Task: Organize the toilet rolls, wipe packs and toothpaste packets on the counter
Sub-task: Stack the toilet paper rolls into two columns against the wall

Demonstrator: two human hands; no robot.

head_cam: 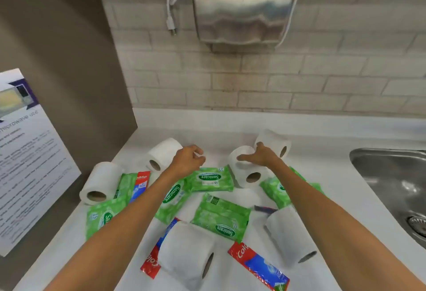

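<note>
From the head camera we look down on the counter (pixel 230 134), with the sink (pixel 380 171) at its right end. Our right hand (pixel 260 156), the one nearer the sink, has fingers and thumb curled round the gripped roll (pixel 241 152), which touches the front roll (pixel 252 176). The back roll (pixel 276 143) lies just beyond that hand, toward the sink.

Our left hand (pixel 187 158), farther from the sink, has its fingers curled at the end of the left roll (pixel 164 152). We cannot tell whether they pinch anything. The end roll (pixel 99 182) lies farthest from the sink.

Green wipe packs (pixel 209 178) lie scattered between our arms, well apart from the sink, some overlapping. Closest to us, the near roll (pixel 186 251) rests on a toothpaste packet (pixel 151 263). The sink-side roll (pixel 288 235) lies on its side, and a red packet (pixel 258 265) lies between these two rolls. A third packet (pixel 140 184) lies among the wipes beside the end roll.

On the tiled wall above, away from the sink, hangs a steel dryer (pixel 244 7) with a plug (pixel 171 26) dangling beside it.
</note>
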